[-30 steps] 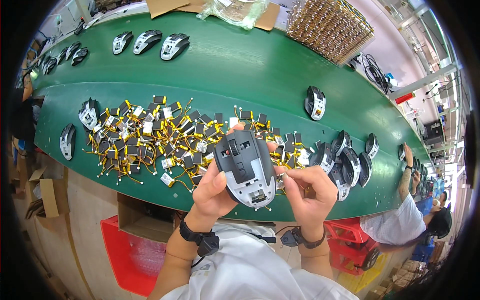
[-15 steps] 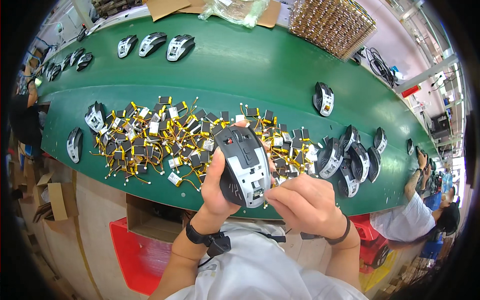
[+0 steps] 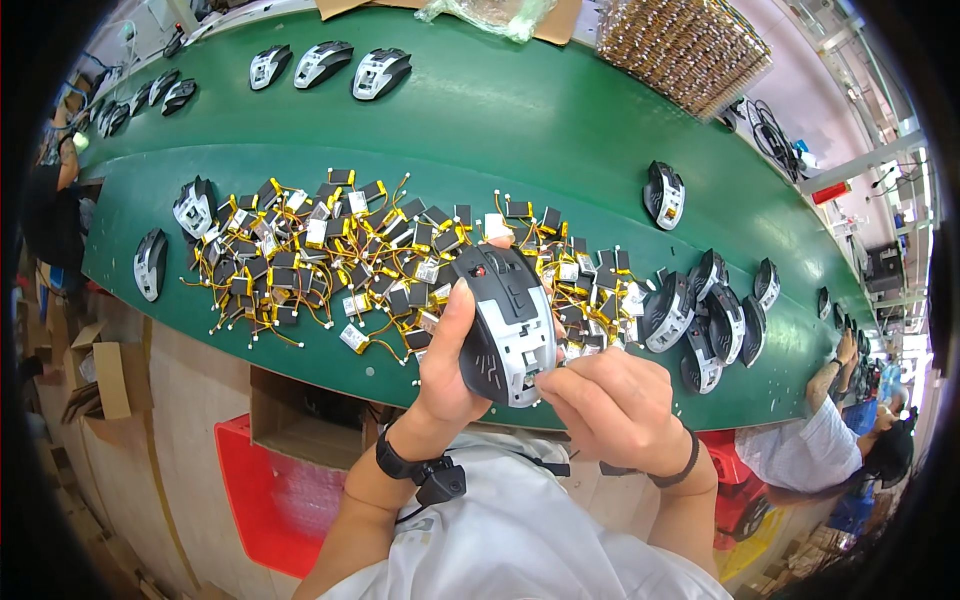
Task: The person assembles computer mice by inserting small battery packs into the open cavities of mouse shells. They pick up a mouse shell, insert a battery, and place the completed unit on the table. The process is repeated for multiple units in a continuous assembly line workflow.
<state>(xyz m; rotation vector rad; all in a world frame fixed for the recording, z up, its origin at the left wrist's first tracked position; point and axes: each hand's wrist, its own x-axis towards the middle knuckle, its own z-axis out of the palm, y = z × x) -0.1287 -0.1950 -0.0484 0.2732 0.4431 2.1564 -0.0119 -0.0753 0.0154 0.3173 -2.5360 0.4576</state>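
Observation:
My left hand (image 3: 447, 375) is wrapped round a black and white computer mouse (image 3: 505, 318) whose top cover is off, its thumb along the left side. The mouse is tilted up above the table's near edge. At its lower end a small opening shows a bit of green circuit board. My right hand (image 3: 625, 410) pinches right at that opening, thumb against forefinger. Whatever lies between those fingertips is too small and hidden to name. Just beyond the mouse spreads a heap of small battery packs (image 3: 345, 245), black and silver with yellow ends and thin wires.
Several part-built mice (image 3: 720, 320) cluster to the right, others (image 3: 325, 65) along the back. Two mice (image 3: 150, 265) sit left of the heap. A honeycomb-like stack (image 3: 685, 55) stands at the back. Below the green table (image 3: 540, 130) are a red bin (image 3: 235, 500) and cartons. Co-workers sit at both sides.
The view has shifted slightly, so the mouse and both hands appear a little to the right. My grip on the mouse and the pinch at its opening look much the same.

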